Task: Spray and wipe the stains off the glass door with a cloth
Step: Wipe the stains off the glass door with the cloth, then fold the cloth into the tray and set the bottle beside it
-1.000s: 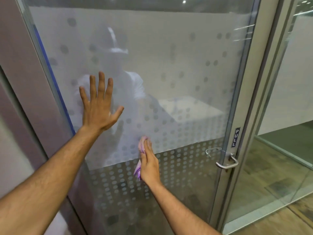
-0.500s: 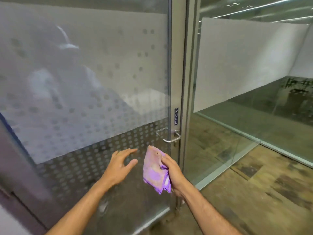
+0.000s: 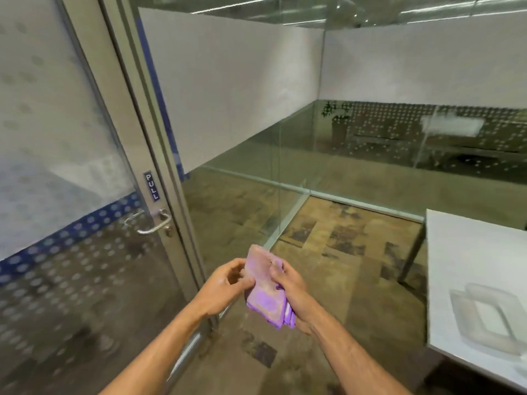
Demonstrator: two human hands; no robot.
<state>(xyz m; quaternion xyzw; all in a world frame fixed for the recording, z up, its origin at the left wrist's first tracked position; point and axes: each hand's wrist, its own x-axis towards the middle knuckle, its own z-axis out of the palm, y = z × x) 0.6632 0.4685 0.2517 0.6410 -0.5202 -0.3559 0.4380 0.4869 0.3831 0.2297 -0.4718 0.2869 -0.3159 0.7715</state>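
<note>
The glass door (image 3: 57,138), frosted above and dotted below, fills the left side, with a metal lever handle (image 3: 151,223) and a "PULL" label (image 3: 151,186) on its right edge. Both hands are away from the glass, low in the middle of the view. A folded purple cloth (image 3: 266,292) is held between them: my right hand (image 3: 291,289) grips its right side, and my left hand (image 3: 225,289) pinches its left edge. No spray bottle is in view.
To the right of the door frame (image 3: 159,155) run glass partition walls (image 3: 285,138) over patterned brown flooring (image 3: 336,252). A white table (image 3: 467,258) stands at the right edge with a pale rectangular object (image 3: 484,317) on it.
Both hands came off the glass. My view swung right, the door slid left. My left hand dropped from the pane and joined the right on the cloth.
</note>
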